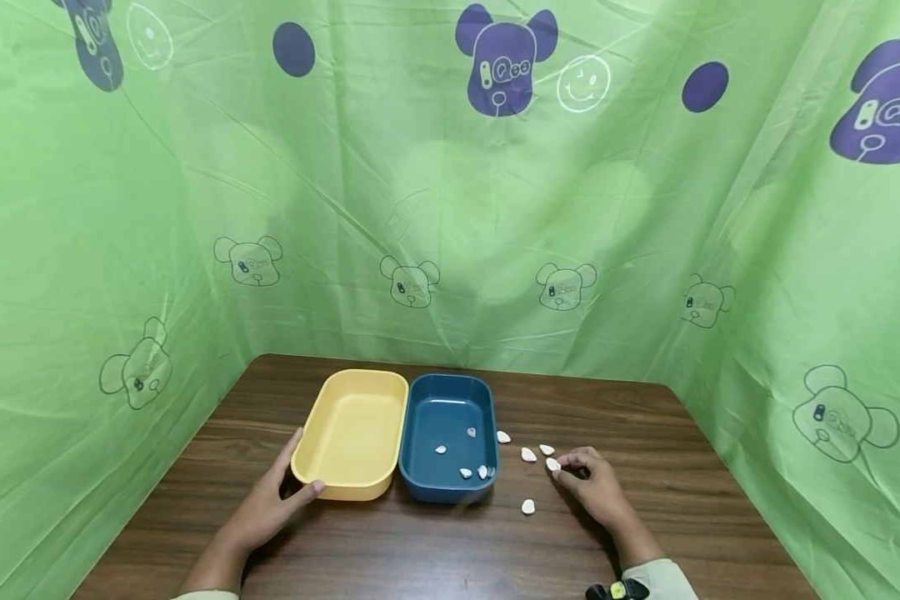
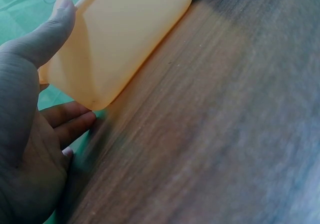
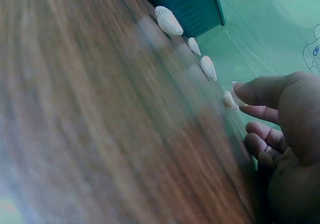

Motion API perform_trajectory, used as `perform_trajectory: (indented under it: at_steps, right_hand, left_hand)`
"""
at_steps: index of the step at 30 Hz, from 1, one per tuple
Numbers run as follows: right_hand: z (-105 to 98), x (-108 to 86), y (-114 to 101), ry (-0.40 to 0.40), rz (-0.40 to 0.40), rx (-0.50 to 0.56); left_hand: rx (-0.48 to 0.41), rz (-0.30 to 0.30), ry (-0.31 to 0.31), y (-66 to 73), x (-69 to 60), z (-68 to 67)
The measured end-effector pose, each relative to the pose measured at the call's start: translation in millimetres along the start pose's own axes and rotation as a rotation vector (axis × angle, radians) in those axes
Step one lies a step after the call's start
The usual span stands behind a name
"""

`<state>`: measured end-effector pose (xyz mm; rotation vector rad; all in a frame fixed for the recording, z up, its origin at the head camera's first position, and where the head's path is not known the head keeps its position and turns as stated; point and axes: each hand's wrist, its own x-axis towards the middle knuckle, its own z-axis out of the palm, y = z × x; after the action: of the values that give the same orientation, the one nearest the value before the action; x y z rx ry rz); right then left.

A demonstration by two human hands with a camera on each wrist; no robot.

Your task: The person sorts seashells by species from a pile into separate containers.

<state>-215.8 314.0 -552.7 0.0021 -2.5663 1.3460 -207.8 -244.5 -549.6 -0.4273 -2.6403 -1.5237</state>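
Left hand (image 1: pixel 266 500): clamped on the yellow tray (image 1: pixel 354 429) by its near-left corner, probably to steady it.
Blue tray (image 1: pixel 450 407): just beside, some shells (image 1: pixel 440 449) inside.
Loose shells (image 1: pixel 528 454): right of it, on the tabletop (image 1: pixel 607 408).
Right hand (image 1: pixel 596 487): pinching one shell (image 1: pixel 552 464), apparently small enough for fingertips.

The yellow tray (image 1: pixel 354 429) is a plain warm pastel, the blue tray (image 1: pixel 447 414) a plain deep teal, and the shells (image 3: pixel 169 21) are white to cream with fine ribs. Dark streaky grain runs through the brown bench (image 1: pixel 607 412), while the pale sleeve (image 1: pixel 662 578) contrasts with a black wrist strap (image 1: pixel 635 588) bearing a yellow patch (image 1: pixel 617 590). The bright green curtain (image 1: pixel 450 200) is printed with purple bear heads (image 1: pixel 501 90), purple ovals (image 1: pixel 294 50), white smiling faces (image 1: pixel 583 84) and thin dark outlines of more bears (image 1: pixel 410 286).
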Motion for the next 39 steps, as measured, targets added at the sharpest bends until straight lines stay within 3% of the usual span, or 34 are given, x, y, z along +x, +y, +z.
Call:
perform_trajectory:
  at_steps: [9, 14, 24, 39]
  right_hand:
    - [-3, 0.9, -1, 0.009, 0.099, 0.024]
    - [-6, 1.7, -5, 0.029, 0.113, 0.052]
    - [-7, 8.3, -23, 0.101, 0.093, 0.034]
    - [-1, 22.3, -63, 0.113, -0.016, 0.052]
  left_hand:
    - [0.005, 0.007, 0.006, -0.7, 0.5, 0.1]
    - [-0.006, 0.014, 0.007, 0.0, 0.2, 0.8]
    - [-0.005, 0.0, 0.008, 0.9, -0.8, -0.8]
    - [0.01, -0.018, 0.003, -0.3, -0.3, -0.9]
